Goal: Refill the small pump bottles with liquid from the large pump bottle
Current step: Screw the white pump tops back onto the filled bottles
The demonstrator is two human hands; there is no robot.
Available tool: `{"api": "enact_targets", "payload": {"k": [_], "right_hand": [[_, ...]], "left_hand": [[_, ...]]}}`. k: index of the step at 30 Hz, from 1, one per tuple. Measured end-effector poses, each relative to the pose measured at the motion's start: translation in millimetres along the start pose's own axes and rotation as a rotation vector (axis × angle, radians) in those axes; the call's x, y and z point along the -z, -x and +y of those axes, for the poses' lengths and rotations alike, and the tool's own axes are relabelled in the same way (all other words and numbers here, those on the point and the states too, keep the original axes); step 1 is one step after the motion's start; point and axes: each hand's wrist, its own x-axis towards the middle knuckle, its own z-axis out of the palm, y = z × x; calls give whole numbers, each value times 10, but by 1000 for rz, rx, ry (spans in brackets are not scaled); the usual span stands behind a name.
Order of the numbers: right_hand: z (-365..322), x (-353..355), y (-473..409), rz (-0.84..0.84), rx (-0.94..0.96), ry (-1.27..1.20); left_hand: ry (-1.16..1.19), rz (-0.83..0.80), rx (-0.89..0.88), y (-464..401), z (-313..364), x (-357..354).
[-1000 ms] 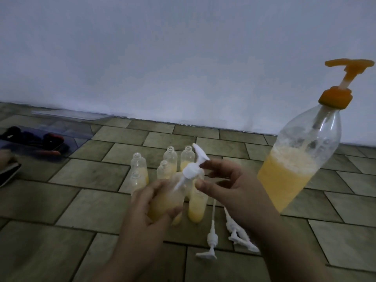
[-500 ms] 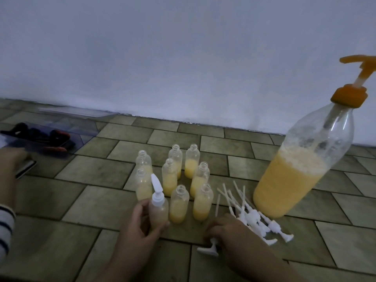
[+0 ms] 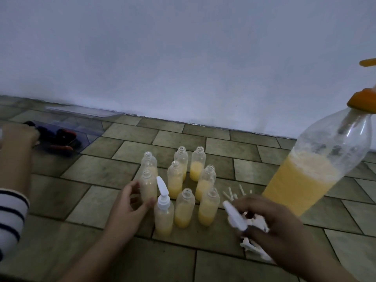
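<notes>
Several small clear bottles partly filled with yellow liquid stand open on the tiled floor. One small bottle with a white pump fitted stands at the front left of the group. My left hand curls around an open small bottle just left of it. My right hand holds a white pump head above a pile of loose white pumps. The large pump bottle with an orange pump stands at the right, about half full of yellow liquid.
Another person's hand and striped sleeve are at the left edge. A clear plastic tray with dark and red items lies by the white wall at back left. Tiled floor lies in front.
My left hand let go of the capped bottle and moved to the open bottle behind it. My right hand lifted a white pump head from the pile. The view shifted left.
</notes>
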Motion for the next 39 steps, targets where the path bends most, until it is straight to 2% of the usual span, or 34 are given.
{"api": "enact_targets", "payload": {"k": [2,4,7,10,13,19,28,31,36,39], "right_hand": [[-120,134,-14,95,-24,-151],[-222,197,-48,195,-45,-404],[-327,180,-172,422,-156,-714],[-455,122,-380,607,-235,-933],[-565,73,-588,687,-245,-1112],[-669,31,-879,734,-200,-1202],[-606,53,-979,763,-171,-1195],[-589,0,-993,692,-181,-1176],[-657,-126,-1011,445,-211,-1167],[-736,-189,-1043,364,-221,-1201]], "left_hand": [[10,6,-14,-35,14,-36],[22,14,-11,-55,12,-46],[63,90,-46,-46,87,-23],[146,166,-141,-61,279,17],[125,136,-281,-127,458,66],[-101,131,-537,-163,682,59],[-172,134,-536,-129,768,73],[-222,124,-585,-118,811,68],[-222,99,-668,-81,980,101],[-202,72,-699,-57,1087,121]]}}
